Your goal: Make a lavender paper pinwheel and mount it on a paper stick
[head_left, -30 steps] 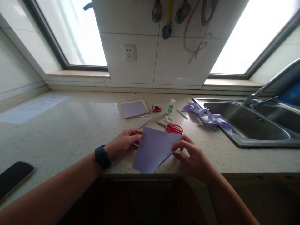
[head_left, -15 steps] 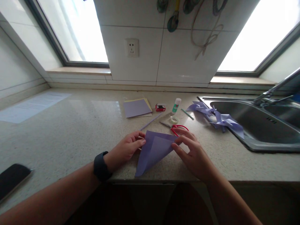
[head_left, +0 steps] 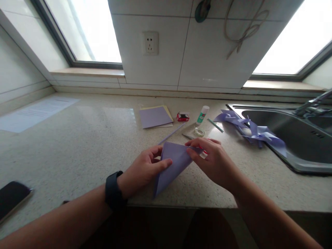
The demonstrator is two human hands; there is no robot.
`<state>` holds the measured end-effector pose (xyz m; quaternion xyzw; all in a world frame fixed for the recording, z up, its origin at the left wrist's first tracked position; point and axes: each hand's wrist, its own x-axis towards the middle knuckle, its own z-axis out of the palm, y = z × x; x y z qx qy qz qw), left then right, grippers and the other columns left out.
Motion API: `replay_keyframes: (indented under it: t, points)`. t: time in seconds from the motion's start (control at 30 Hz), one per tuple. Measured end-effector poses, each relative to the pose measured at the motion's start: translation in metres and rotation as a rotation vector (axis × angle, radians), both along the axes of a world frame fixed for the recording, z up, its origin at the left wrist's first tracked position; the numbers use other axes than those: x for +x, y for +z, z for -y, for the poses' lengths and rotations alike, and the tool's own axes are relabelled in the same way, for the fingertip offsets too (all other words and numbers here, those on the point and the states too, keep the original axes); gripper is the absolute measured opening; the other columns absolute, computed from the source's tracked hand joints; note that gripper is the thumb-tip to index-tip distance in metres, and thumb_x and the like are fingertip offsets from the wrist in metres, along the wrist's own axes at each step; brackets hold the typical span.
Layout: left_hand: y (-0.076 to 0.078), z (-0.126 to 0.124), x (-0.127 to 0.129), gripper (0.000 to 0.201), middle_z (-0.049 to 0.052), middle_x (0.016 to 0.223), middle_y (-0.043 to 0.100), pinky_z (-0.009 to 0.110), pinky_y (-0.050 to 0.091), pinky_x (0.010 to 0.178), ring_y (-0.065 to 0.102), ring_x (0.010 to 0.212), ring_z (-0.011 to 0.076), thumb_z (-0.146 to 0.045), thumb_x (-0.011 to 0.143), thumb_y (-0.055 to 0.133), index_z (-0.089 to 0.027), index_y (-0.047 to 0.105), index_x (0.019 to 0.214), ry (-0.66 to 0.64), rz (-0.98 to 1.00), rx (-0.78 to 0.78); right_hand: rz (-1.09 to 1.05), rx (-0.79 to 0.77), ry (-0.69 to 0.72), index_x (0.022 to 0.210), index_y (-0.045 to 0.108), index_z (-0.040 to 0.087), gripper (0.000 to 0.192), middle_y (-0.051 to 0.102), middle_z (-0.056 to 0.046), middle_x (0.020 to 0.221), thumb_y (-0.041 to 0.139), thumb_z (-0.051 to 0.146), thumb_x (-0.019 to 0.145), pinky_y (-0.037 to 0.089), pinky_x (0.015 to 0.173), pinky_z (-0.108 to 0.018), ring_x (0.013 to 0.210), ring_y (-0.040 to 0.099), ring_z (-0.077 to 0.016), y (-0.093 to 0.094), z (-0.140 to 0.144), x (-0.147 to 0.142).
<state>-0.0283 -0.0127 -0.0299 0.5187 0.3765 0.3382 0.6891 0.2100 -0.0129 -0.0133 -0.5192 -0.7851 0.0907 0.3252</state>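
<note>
Hands pinch purple paper (head_left: 172, 164) folded into a triangle: left hand (head_left: 145, 171) grips left edge, right hand (head_left: 212, 160) top corner.

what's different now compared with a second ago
The flat purple paper sheet is now folded into a narrower triangle; the left hand presses its left side, and the right hand has moved over the red scissors. Both hands still hold it.

On your counter sit a paper stack (head_left: 155, 117), red box (head_left: 183, 117), glue stick (head_left: 202, 115), tape roll (head_left: 199, 131), purple pinwheel (head_left: 255, 133), sink (head_left: 290, 133) and phone (head_left: 11, 200).
</note>
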Motion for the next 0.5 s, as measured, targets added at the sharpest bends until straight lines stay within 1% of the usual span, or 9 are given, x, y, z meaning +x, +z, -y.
replay_keyframes:
  t: [0.07,0.13,0.2,0.27,0.4,0.5]
  points:
    - [-0.001,0.000,0.000,0.044,0.009,0.109,0.074,0.030,0.054,0.070,0.069,0.081,0.0201,-0.042,0.082,0.079,-0.021,0.068,0.120,0.007,-0.015,-0.010,0.019,-0.018,-0.003,0.092,0.067,0.026,0.008,0.077,-0.004,0.096,0.063,0.032,0.092,0.046,0.089,-0.048,0.089,0.069,-0.0262,0.005,-0.002,0.000]
    - [-0.003,0.000,-0.001,0.042,0.008,0.106,0.075,0.030,0.053,0.067,0.069,0.077,0.0195,-0.043,0.084,0.078,-0.021,0.070,0.118,0.014,-0.027,0.005,0.023,-0.048,0.005,0.095,0.067,0.025,0.010,0.076,-0.005,0.095,0.065,0.033,0.090,0.049,0.084,-0.045,0.088,0.069,-0.0266,0.013,-0.005,0.001]
    - [-0.005,0.000,-0.001,0.038,0.008,0.105,0.075,0.028,0.052,0.066,0.068,0.076,0.0188,-0.043,0.085,0.076,-0.022,0.072,0.116,0.023,-0.044,0.033,0.011,-0.096,0.057,0.100,0.068,0.025,0.016,0.076,-0.006,0.098,0.064,0.036,0.089,0.051,0.081,-0.041,0.091,0.069,-0.0266,0.023,-0.010,0.000]
    - [-0.007,0.000,-0.002,0.035,0.007,0.104,0.076,0.028,0.050,0.065,0.067,0.076,0.0182,-0.044,0.087,0.074,-0.022,0.073,0.114,0.023,-0.060,0.057,0.009,-0.170,0.114,0.099,0.070,0.024,0.018,0.076,-0.006,0.095,0.063,0.039,0.089,0.052,0.073,-0.037,0.086,0.070,-0.0248,0.033,-0.017,-0.002]
    - [-0.010,-0.001,-0.003,0.033,0.006,0.098,0.076,0.027,0.046,0.063,0.064,0.074,0.0176,-0.045,0.089,0.072,-0.022,0.075,0.112,-0.003,-0.061,0.062,0.064,-0.307,0.204,0.095,0.076,0.024,0.017,0.076,-0.003,0.085,0.066,0.038,0.089,0.050,0.063,-0.030,0.074,0.069,-0.0199,0.044,-0.033,-0.013]
    - [-0.008,-0.001,-0.003,0.032,0.005,0.097,0.075,0.026,0.044,0.063,0.062,0.074,0.0166,-0.045,0.091,0.070,-0.021,0.075,0.112,-0.019,-0.069,0.068,0.121,-0.416,0.301,0.092,0.078,0.022,0.018,0.074,-0.001,0.078,0.068,0.037,0.089,0.043,0.056,-0.026,0.065,0.065,-0.0157,0.047,-0.040,-0.021]
